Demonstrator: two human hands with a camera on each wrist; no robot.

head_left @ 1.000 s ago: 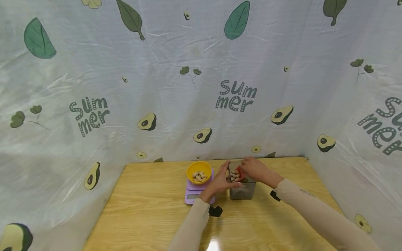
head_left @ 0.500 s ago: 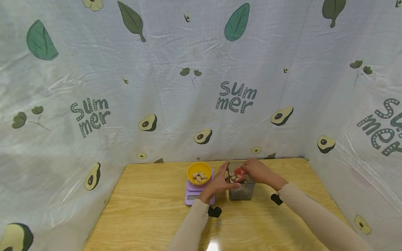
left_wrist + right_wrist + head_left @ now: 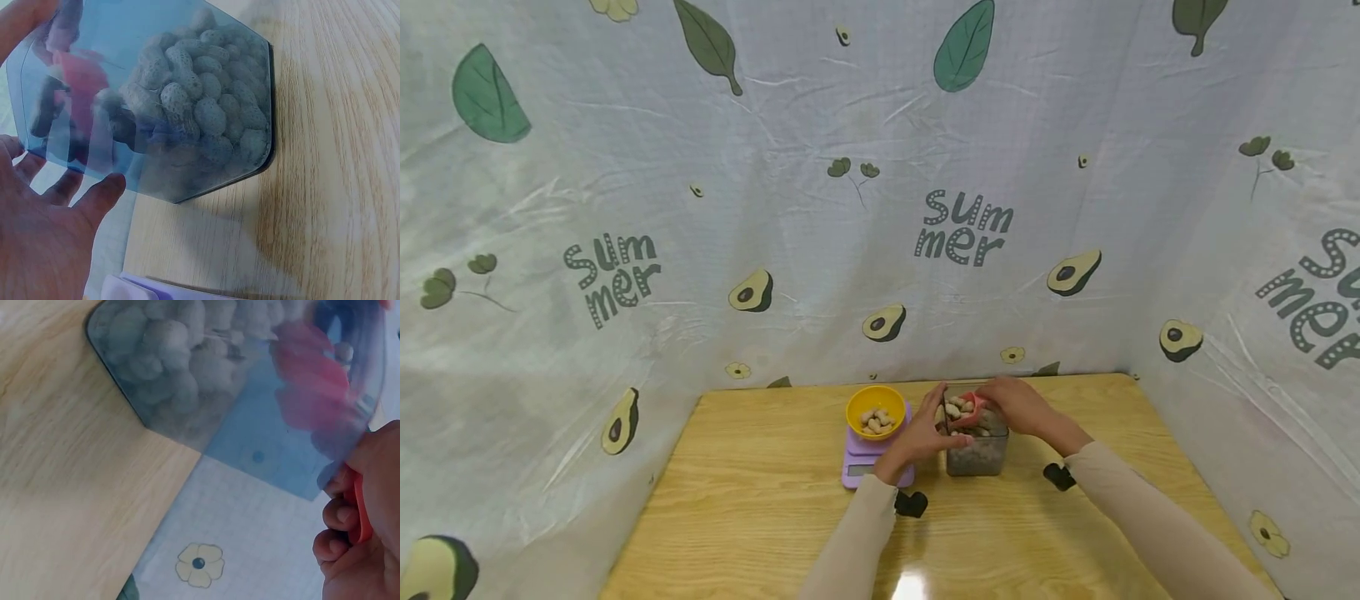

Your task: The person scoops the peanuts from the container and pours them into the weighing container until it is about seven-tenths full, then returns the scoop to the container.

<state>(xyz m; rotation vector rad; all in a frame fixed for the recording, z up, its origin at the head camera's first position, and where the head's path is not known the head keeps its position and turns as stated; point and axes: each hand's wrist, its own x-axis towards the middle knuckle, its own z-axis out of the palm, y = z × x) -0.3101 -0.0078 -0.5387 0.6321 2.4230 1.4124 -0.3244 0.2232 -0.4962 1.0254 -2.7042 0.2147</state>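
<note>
A clear plastic container (image 3: 977, 458) with unshelled peanuts (image 3: 203, 94) stands on the table. My left hand (image 3: 920, 435) holds it by the upper left side, with the thumb at the near wall and the fingers toward the far side. In the right wrist view my right hand (image 3: 369, 531) grips the handle of a red scoop (image 3: 972, 410). The scoop's bowl is inside the container, near the rim, with several peanuts in it. Left of the container, a yellow bowl (image 3: 876, 403) holding several peanuts rests on a purple kitchen scale (image 3: 867, 447). My left forearm partly covers the scale.
The wooden table (image 3: 760, 500) ends at a patterned white cloth (image 3: 805, 208) that hangs behind and along both sides. The scale stands close to the container, under the left wrist.
The red scoop has turned and risen within the container, and peanuts now show in its bowl. My left hand keeps its hold on the container. Bowl and scale stay put.
</note>
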